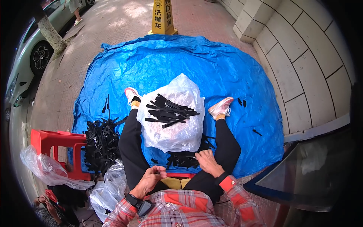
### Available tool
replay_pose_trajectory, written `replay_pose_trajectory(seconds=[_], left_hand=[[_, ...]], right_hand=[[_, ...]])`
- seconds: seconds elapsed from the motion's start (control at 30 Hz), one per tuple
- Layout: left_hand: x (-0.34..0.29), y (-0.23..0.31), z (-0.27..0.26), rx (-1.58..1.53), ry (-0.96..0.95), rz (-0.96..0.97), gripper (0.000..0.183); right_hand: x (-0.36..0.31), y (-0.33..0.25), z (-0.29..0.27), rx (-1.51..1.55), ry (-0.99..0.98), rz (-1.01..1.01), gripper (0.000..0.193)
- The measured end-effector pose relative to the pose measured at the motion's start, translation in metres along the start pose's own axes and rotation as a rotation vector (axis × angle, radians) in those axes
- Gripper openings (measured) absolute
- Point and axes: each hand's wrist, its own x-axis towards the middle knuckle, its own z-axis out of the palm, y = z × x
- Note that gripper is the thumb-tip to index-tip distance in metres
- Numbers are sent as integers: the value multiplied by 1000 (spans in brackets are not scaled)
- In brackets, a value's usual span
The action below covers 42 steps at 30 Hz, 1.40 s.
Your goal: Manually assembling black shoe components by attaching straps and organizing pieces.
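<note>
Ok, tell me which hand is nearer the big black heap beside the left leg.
Left. The left hand is to the right of the heap and apart from it; the right hand is farther right, by the smaller black pile.

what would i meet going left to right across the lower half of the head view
Red stool → large heap of black strips → left hand → right hand → lone black strip
</note>
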Motion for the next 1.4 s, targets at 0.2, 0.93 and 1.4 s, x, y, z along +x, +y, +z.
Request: replay_pose_trajectory(seconds=[0.2, 0.93, 1.4], left_hand=[[-7, 23, -9, -288, -8, -73, 19], [-9, 74, 19, -356, -28, 367, 26], [-46, 54, 29, -101, -164, 456, 22]], right_hand=[[140, 6, 0, 210, 333, -44, 14], [86, -69, -89, 1508, -101, 292, 24], [40, -118, -110, 1765, -377, 265, 27]])
